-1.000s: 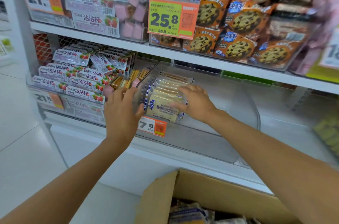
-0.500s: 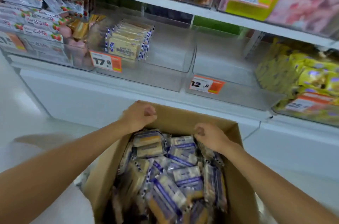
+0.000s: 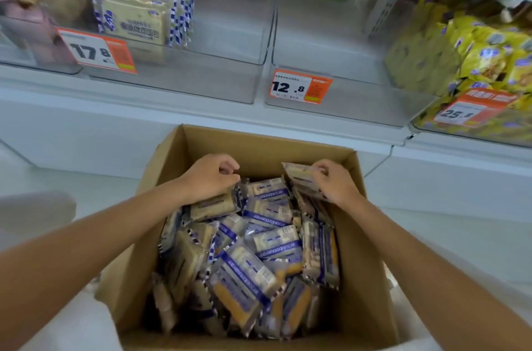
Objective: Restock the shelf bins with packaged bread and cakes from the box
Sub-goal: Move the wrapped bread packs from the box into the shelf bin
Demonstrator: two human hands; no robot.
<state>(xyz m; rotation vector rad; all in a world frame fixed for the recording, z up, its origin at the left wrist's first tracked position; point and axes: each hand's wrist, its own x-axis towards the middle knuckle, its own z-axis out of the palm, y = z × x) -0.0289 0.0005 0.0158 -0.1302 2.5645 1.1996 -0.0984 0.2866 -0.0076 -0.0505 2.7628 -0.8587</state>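
Brown cardboard box (image 3: 259,146): right hand (image 3: 334,183) is pinching a blue-striped plastic bread packet (image 3: 298,172) at one o'clock; left hand (image 3: 207,178) is curling, grip unclear.

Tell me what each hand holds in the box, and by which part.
The right hand grips a clear blue-striped bread packet by its right end. The left hand seems to pinch a second packet by its upper corner.

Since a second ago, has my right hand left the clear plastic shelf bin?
Yes: the right hand left the bin, coming down into the brown cardboard box, gripping a bread packet.
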